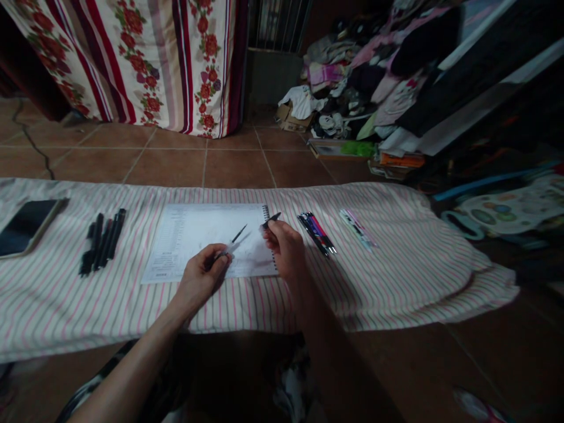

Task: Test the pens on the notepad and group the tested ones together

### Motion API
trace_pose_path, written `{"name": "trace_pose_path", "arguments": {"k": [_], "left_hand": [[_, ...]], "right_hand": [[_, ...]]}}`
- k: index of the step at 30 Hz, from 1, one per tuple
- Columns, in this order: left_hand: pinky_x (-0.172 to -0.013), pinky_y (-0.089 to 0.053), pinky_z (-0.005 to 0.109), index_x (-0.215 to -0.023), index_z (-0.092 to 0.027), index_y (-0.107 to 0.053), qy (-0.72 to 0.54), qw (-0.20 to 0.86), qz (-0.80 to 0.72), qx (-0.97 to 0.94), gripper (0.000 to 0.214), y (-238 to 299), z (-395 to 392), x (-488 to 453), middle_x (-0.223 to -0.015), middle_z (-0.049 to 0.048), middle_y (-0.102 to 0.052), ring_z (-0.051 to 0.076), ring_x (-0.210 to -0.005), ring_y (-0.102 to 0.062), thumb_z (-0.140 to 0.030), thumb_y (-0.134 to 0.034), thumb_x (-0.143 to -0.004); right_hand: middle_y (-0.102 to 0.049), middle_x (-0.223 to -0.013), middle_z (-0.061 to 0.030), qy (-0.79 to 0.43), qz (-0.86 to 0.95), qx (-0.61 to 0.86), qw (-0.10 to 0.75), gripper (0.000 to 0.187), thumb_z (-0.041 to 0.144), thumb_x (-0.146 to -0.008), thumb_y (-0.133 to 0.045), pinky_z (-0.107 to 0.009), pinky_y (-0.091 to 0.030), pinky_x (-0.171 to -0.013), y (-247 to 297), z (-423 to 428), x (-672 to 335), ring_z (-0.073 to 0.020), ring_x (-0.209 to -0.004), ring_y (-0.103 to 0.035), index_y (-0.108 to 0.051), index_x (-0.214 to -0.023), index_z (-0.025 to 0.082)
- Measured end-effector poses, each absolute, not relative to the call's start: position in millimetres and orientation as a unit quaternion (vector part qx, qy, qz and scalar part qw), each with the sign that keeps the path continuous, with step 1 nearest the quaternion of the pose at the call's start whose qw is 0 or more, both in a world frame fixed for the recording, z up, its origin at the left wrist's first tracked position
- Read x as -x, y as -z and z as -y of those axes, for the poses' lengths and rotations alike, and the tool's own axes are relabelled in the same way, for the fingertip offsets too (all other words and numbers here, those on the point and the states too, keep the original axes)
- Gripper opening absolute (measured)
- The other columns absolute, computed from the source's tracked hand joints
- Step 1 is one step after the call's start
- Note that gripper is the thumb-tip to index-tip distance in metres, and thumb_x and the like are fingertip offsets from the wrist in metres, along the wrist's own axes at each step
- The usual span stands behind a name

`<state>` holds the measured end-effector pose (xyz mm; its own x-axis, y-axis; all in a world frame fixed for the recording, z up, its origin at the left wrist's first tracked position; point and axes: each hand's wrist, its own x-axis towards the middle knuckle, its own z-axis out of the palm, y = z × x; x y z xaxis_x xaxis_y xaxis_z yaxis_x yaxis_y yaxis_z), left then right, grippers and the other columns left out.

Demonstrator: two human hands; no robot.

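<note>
Pen barrel [233,242]: pinched in the left hand [200,279], over the spiral notebook [198,232], tip raised.
Dark pen piece [272,219]: held in the right hand [284,249], above the notebook's spiral edge.
Black pens [102,241]: left of the notebook, open cloth between.
Phone [26,226]: further left, near the cloth's edge.
Coloured pens [317,234]: just right of the notebook; pale pens [356,228] beyond.
Striped cloth [396,264]: under everything, bare towards its right end.
Tiled floor [233,164], floral bedsheet [145,59], clothes pile [365,76]: beyond the notebook.

Left of the fingers [220,261] lie black pens [102,242] and a phone [26,226]; right of them, coloured pens [317,234] and pale pens [356,228].
</note>
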<state>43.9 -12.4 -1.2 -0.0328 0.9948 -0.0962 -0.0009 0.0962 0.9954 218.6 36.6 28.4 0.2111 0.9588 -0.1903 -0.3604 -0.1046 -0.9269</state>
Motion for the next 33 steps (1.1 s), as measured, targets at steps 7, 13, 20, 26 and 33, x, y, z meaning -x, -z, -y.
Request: {"name": "trace_pose_path", "arguments": {"k": [7, 13, 20, 26, 33], "left_hand": [[-0.058, -0.047, 0.026, -0.092, -0.018, -0.066, -0.474, 0.496, -0.551, -0.476, 0.032, 9.9, 11.9, -43.8, -0.070, 0.0007, -0.065, 0.015, -0.064, -0.060, -0.041, -0.067, -0.071], [-0.060, -0.048, 0.027, -0.091, -0.018, -0.066, -0.456, 0.479, -0.553, -0.506, 0.028, 7.5, 11.9, -40.6, -0.072, 0.0008, -0.065, 0.015, -0.065, -0.060, -0.039, -0.065, -0.073], [-0.053, -0.046, 0.025, -0.090, -0.019, -0.067, -0.468, 0.498, -0.554, -0.475, 0.028, 6.7, 13.7, -41.3, -0.068, 0.0005, -0.064, 0.015, -0.061, -0.059, -0.040, -0.066, -0.071], [-0.049, -0.043, 0.024, -0.091, -0.019, -0.067, -0.466, 0.499, -0.555, -0.475, 0.029, 6.9, 14.8, -40.3, -0.066, -0.0002, -0.063, 0.013, -0.056, -0.056, -0.040, -0.066, -0.071], [-0.050, -0.041, 0.024, -0.093, -0.017, -0.067, -0.454, 0.494, -0.557, -0.490, 0.033, 6.2, 14.1, -39.1, -0.068, 0.0010, -0.064, 0.012, -0.055, -0.054, -0.040, -0.066, -0.070]], "right_hand": [[-0.063, -0.070, 0.0007, -0.546, 0.318, 0.479, 0.609, 0.022, 0.037, -0.064, -0.068, -0.017, -0.042, -0.049, -27.8, -37.8, -215.1, -0.0088, -0.061, -0.058, -0.060, -0.072, 0.018], [-0.061, -0.068, 0.0038, -0.560, 0.286, 0.477, 0.614, 0.021, 0.034, -0.062, -0.068, -0.017, -0.042, -0.048, -31.0, -40.9, -210.0, -0.0070, -0.057, -0.056, -0.058, -0.073, 0.019], [-0.061, -0.069, 0.0041, -0.570, 0.298, 0.458, 0.613, 0.023, 0.034, -0.062, -0.070, -0.016, -0.042, -0.048, -27.7, -40.9, -206.9, -0.0062, -0.057, -0.056, -0.060, -0.076, 0.018], [-0.064, -0.074, 0.0030, -0.575, 0.311, 0.449, 0.609, 0.024, 0.034, -0.064, -0.070, -0.016, -0.042, -0.049, -24.9, -40.5, -206.6, -0.0064, -0.059, -0.057, -0.063, -0.081, 0.019], [-0.066, -0.076, 0.0017, -0.573, 0.322, 0.455, 0.601, 0.025, 0.035, -0.065, -0.070, -0.016, -0.042, -0.049, -22.8, -40.7, -207.3, -0.0066, -0.058, -0.057, -0.064, -0.083, 0.018]]}}
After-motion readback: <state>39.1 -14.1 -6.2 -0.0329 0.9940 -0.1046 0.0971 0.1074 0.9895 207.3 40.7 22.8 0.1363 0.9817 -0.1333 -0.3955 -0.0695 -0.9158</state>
